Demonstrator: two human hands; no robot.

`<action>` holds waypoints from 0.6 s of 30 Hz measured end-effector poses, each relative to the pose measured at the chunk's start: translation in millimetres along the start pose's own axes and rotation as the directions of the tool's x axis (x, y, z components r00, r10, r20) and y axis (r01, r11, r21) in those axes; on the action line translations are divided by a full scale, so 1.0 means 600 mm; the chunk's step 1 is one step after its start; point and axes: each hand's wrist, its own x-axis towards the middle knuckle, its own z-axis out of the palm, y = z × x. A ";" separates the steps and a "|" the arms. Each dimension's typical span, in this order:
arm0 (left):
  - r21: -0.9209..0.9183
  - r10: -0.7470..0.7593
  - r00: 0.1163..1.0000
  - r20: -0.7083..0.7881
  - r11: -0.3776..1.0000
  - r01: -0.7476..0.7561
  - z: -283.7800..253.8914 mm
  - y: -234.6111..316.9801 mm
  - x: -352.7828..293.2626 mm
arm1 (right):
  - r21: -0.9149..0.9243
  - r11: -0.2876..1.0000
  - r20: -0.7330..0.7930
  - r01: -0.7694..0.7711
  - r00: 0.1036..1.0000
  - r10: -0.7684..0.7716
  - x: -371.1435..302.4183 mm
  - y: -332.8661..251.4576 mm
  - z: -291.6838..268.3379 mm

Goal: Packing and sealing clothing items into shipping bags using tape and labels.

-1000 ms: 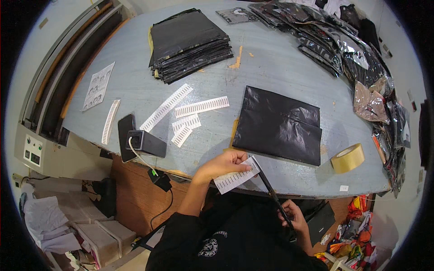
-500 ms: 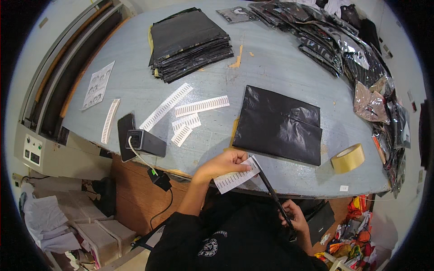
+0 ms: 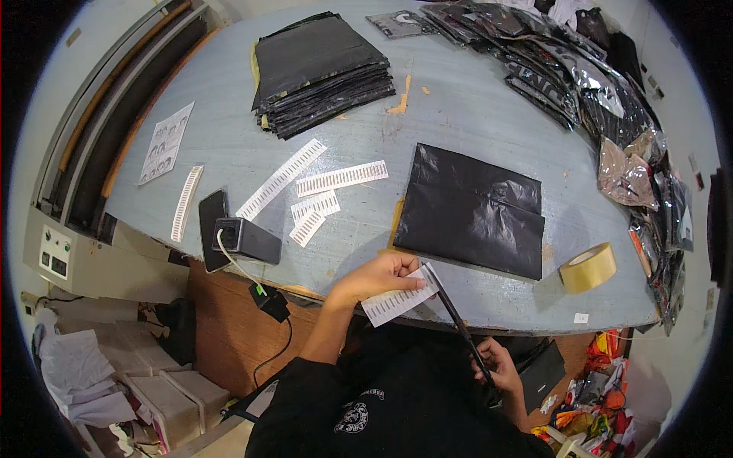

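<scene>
My left hand [image 3: 379,276] is closed at the table's near edge, pinching a short white paper strip [image 3: 391,308] printed with a row of small dark marks. In my right hand [image 3: 502,370], lower and to the right, is a pair of long black scissors [image 3: 458,320]. Their blades point up and to the left and lie across the strip's right end, close to my left fingertips. The scissors' handles are partly hidden by my fingers. Just beyond the hands lies a flat black plastic packet [image 3: 469,210].
More printed strips [image 3: 341,179] lie left of centre, near a black phone [image 3: 214,221] and a dark box with a cable [image 3: 256,243]. A tape roll [image 3: 588,269] stands at right. Farther back are a stack of black packets [image 3: 321,65] and piled bagged garments [image 3: 565,76].
</scene>
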 end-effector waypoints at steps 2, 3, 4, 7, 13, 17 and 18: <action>0.006 0.000 1.000 0.001 1.000 0.000 0.000 0.000 0.001 | -0.021 1.000 0.003 0.011 1.000 -0.011 0.000 0.004 -0.003; 0.008 -0.002 1.000 0.000 1.000 0.002 0.000 0.001 0.000 | -0.041 0.999 0.006 0.022 1.000 -0.022 0.000 0.005 -0.004; 0.009 -0.004 1.000 -0.002 1.000 0.004 0.000 0.002 0.000 | -0.041 0.999 0.007 0.022 1.000 -0.022 0.000 0.002 -0.003; 0.003 0.020 1.000 0.009 1.000 -0.020 0.000 0.004 0.000 | -0.038 0.999 0.001 -0.007 1.000 0.007 0.000 -0.004 0.000; 0.215 0.051 0.998 0.041 0.975 -0.059 -0.015 -0.003 -0.007 | -0.178 0.984 -0.048 -0.023 0.999 0.014 -0.003 -0.005 0.001; 0.288 0.063 0.996 -0.059 0.957 -0.043 -0.037 -0.012 -0.054 | -0.308 0.950 -0.095 0.051 0.992 -0.084 -0.015 0.001 -0.002; 0.314 0.083 0.971 -0.225 0.949 -0.009 -0.042 -0.005 -0.065 | -0.381 0.919 -0.114 0.105 0.981 -0.159 -0.019 0.004 -0.004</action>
